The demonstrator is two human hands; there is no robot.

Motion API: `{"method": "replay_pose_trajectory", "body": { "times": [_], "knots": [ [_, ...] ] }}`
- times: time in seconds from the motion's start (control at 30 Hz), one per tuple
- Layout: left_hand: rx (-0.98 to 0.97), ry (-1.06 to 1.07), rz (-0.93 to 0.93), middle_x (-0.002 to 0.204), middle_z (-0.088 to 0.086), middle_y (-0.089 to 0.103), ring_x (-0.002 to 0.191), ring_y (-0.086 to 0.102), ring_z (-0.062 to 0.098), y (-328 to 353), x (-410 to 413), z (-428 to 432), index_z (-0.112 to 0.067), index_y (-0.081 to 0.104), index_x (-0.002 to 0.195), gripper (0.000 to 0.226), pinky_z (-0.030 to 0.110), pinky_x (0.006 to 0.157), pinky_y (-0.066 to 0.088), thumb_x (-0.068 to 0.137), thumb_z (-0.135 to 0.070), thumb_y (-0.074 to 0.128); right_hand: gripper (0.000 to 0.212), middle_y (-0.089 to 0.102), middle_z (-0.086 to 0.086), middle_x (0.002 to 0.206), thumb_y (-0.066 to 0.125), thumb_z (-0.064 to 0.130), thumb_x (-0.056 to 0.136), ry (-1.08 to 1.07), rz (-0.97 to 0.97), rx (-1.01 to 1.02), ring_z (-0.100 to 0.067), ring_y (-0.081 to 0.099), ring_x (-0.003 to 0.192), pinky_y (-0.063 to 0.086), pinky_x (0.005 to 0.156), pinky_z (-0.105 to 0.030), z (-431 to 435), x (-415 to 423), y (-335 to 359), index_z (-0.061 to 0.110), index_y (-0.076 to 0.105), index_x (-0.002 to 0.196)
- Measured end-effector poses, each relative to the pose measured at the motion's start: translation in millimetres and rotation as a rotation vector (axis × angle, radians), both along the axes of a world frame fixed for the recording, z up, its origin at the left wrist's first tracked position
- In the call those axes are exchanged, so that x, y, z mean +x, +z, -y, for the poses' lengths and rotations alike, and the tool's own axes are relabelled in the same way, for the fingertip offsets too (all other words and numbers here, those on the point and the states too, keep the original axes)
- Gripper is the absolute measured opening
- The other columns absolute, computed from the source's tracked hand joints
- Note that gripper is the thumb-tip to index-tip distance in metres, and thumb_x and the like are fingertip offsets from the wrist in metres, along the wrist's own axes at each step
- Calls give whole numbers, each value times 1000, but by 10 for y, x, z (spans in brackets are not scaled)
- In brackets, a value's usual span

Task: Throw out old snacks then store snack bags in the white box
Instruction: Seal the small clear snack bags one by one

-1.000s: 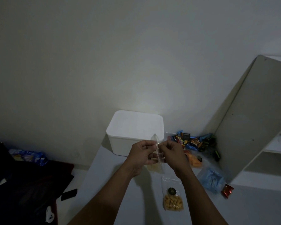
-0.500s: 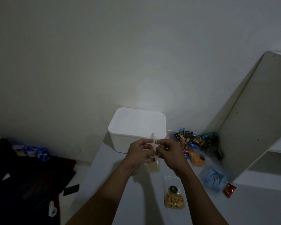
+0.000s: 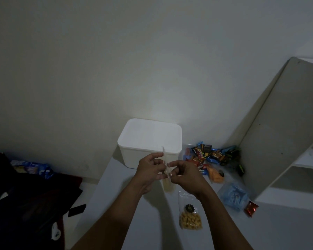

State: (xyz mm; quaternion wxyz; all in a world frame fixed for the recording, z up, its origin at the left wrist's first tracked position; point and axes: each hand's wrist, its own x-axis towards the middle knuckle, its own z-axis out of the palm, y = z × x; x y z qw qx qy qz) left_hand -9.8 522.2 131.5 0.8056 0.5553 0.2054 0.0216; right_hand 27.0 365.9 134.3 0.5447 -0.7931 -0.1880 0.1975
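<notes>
My left hand and my right hand both pinch the top of a small clear snack bag, which hangs edge-on between them in front of the white box. The box stands against the wall with its lid on. A clear bag of yellow snacks lies flat on the white table just below my right wrist. To the right of the box is a pile of small coloured snack packets, with an orange bag beside it.
A blue-tinted plastic bag and a small red packet lie near the white shelf unit at the right. Left of the table are dark cloth, a blue snack bag and a black phone.
Both hands have stayed on the clear bag, with the fingers shifting along its top edge. The view has tilted slightly.
</notes>
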Motion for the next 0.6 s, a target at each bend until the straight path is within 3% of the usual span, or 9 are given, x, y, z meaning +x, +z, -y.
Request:
{"method": "replay_pose_trajectory", "body": {
  "times": [0.1, 0.17, 0.27, 0.4, 0.5, 0.6],
  "knots": [
    [-22, 41, -4, 90, 13, 62, 78, 65, 24, -10, -2, 18, -6, 61, 120, 44, 40, 68, 60, 82, 17, 60, 33, 70, -4, 80, 66, -4, 85, -62, -44, 130, -14, 68, 79, 56, 79, -30, 49, -36, -36, 15, 68, 113],
    [-55, 89, -4, 92, 14, 61, 76, 63, 22, -6, 24, 18, -6, 61, 121, 44, 41, 69, 59, 83, 16, 60, 35, 74, -2, 97, 75, 8, 85, -51, -57, 175, -13, 69, 94, 57, 85, -29, 94, -70, -56, 17, 68, 117],
    [-151, 145, 7, 98, 17, 59, 81, 63, 24, 17, 80, 27, -6, 60, 120, 42, 50, 78, 60, 84, 16, 60, 45, 70, 10, 115, 84, 20, 77, -17, 2, 51, -4, 62, 108, 54, 92, -29, 117, -108, -172, 24, 68, 119],
    [-202, 135, 16, 98, 18, 63, 88, 64, 25, -8, 81, 87, -9, 61, 119, 36, 52, 82, 59, 87, 6, 65, 14, 72, 9, 100, 62, 17, 97, -234, 230, 81, -3, 67, 93, 57, 81, -26, 94, -133, -339, 25, 71, 103],
    [30, 151, -51, 103, 8, 68, 92, 64, 20, -174, 48, 62, -14, 65, 116, 30, 44, 86, 57, 87, -10, 71, 22, 73, 4, 95, 56, 12, 99, -421, 154, 154, -10, 70, 90, 58, 81, -29, 162, -107, -363, 30, 68, 101],
    [295, 99, -126, 115, 0, 65, 104, 62, 16, -425, -56, 1, -17, 65, 115, 37, 31, 83, 49, 81, -16, 79, 19, 73, -8, 95, 53, 12, 101, -518, -87, 282, -22, 72, 86, 60, 79, -42, 286, -56, -359, 16, 70, 109]
  ]
}}
